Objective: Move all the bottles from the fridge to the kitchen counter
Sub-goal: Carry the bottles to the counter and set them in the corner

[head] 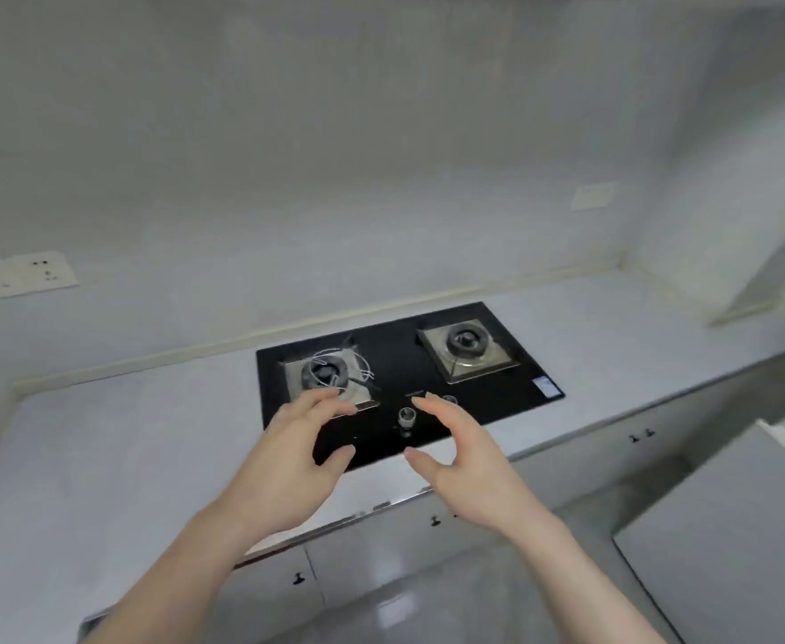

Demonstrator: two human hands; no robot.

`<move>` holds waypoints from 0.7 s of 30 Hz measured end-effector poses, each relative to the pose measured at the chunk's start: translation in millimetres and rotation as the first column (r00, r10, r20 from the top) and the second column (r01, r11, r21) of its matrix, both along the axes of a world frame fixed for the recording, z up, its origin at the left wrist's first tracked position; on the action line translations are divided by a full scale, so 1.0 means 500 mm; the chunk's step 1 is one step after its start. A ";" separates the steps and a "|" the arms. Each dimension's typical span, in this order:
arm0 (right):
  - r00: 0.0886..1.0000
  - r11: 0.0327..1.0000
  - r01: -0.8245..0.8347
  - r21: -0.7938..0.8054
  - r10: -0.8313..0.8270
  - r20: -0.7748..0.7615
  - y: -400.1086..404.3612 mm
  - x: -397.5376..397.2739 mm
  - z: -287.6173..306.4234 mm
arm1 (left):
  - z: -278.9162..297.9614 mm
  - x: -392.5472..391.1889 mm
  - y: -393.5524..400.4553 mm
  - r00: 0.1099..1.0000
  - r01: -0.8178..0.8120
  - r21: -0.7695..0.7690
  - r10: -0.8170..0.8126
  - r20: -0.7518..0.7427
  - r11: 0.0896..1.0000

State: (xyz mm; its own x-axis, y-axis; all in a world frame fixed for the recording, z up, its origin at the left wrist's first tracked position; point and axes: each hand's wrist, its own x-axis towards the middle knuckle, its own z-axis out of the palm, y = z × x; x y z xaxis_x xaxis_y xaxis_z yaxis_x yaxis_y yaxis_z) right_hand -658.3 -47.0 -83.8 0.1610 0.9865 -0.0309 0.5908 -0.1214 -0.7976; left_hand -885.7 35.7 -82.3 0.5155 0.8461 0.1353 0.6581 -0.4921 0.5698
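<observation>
No bottle shows in this view. The white kitchen counter [116, 439] runs from left to right in front of me. My left hand [288, 462] and my right hand [460, 457] hover side by side over the counter's front edge, palms facing each other, fingers spread and loosely bent, holding nothing. A grey-white panel [729, 527] at the lower right may be the fridge; I cannot tell for sure.
A black two-burner gas hob [497, 388] is set into the counter, with a knob [407, 416] between my hands. Wall sockets [19, 274] sit at the left. White cabinet doors [381, 550] lie under the counter. A wall corner juts out at the right.
</observation>
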 end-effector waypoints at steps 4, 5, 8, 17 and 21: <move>0.987 0.987 0.157 0.035 -0.158 0.010 -0.118 0.199 0.024 | 0.025 0.223 -0.053 0.988 0.155 0.029 -0.155 0.010 0.987; 0.981 0.980 0.194 0.047 -0.195 0.022 -0.149 0.244 0.033 | 0.034 0.278 -0.068 0.980 0.196 0.040 -0.197 0.014 0.980; 0.946 0.944 0.319 0.088 -0.323 0.030 -0.243 0.369 0.055 | 0.060 0.435 -0.113 0.941 0.336 0.059 -0.337 0.016 0.940; 0.781 0.785 0.606 0.129 -0.618 0.089 -0.481 0.628 0.093 | 0.119 0.820 -0.228 0.759 0.647 0.127 -0.652 -0.010 0.752; 0.683 0.688 0.709 0.155 -0.724 0.097 -0.552 0.723 0.107 | 0.138 0.978 -0.273 0.665 0.741 0.140 -0.746 -0.022 0.657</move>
State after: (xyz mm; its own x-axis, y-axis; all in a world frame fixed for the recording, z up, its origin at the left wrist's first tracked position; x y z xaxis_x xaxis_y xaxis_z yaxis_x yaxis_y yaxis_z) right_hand -296.5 -323.1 -30.1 0.8144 0.5637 0.1379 0.4598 -0.4818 -0.7460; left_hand -396.7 -100.7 -13.6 0.9580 0.1562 0.2406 0.0222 -0.8765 0.4809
